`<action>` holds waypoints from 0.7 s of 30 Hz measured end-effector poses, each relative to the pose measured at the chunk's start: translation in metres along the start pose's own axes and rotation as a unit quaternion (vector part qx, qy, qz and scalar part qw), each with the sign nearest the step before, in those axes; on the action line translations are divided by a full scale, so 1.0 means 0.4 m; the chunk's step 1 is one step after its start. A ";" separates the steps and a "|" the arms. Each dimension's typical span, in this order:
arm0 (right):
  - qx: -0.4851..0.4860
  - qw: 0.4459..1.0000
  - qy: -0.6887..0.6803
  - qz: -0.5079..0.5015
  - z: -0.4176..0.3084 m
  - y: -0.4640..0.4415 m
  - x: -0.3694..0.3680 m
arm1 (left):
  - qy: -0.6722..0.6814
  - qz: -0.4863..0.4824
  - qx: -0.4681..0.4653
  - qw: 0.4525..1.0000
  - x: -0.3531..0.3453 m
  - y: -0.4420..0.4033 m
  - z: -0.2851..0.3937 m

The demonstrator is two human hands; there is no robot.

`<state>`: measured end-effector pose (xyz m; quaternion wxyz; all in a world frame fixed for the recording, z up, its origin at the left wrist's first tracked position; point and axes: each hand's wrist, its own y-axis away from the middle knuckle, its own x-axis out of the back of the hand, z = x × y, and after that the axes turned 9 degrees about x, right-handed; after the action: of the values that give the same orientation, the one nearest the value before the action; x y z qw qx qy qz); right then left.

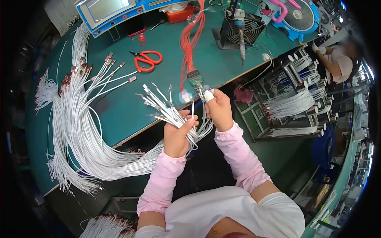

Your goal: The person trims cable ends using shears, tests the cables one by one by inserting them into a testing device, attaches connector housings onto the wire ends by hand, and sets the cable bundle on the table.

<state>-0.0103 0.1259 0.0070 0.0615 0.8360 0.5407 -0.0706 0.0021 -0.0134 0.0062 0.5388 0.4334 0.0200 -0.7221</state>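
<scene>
My left hand point(177, 137) is closed around a bunch of white cables point(168, 113), whose bare metal plugs fan out to the upper left. My right hand point(219, 110), with white covers on its fingertips, pinches a cable end at the near edge of a small green circuit board point(196, 79). Whether the plug sits in the board's socket I cannot tell. Red wires point(191, 39) run from the board's far side up the table. A small white connector point(185, 96) lies just left of the board.
A large heap of white cables point(79, 131) covers the table's left side. Red-handled scissors point(147, 61), a soldering iron point(241, 35) by a black fan point(254, 29), a blue fan point(297, 18) and a blue test unit point(107, 16) stand beyond. Right: a cable rack point(293, 99); another person point(337, 63).
</scene>
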 end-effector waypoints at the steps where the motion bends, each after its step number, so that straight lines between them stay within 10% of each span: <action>1: -0.008 0.999 0.010 -0.037 -0.002 -0.005 0.019 | 0.002 -0.002 0.007 1.000 -0.004 0.001 0.002; 8: 0.361 0.869 0.320 -0.109 -0.062 0.020 0.020 | 0.000 -0.038 0.010 0.999 -0.002 0.008 0.006; 13: 0.217 0.975 0.047 -0.022 -0.032 0.045 0.012 | 0.013 -0.003 -0.028 1.000 -0.008 0.004 0.004; 21: 0.105 0.993 0.042 0.011 0.005 -0.007 0.009 | -0.025 0.031 -0.049 0.998 -0.007 -0.005 -0.011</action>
<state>-0.0115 0.1299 0.0041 -0.0491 0.8459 0.5233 -0.0910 0.0032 -0.0085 0.0045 0.5818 0.3887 0.0289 -0.7138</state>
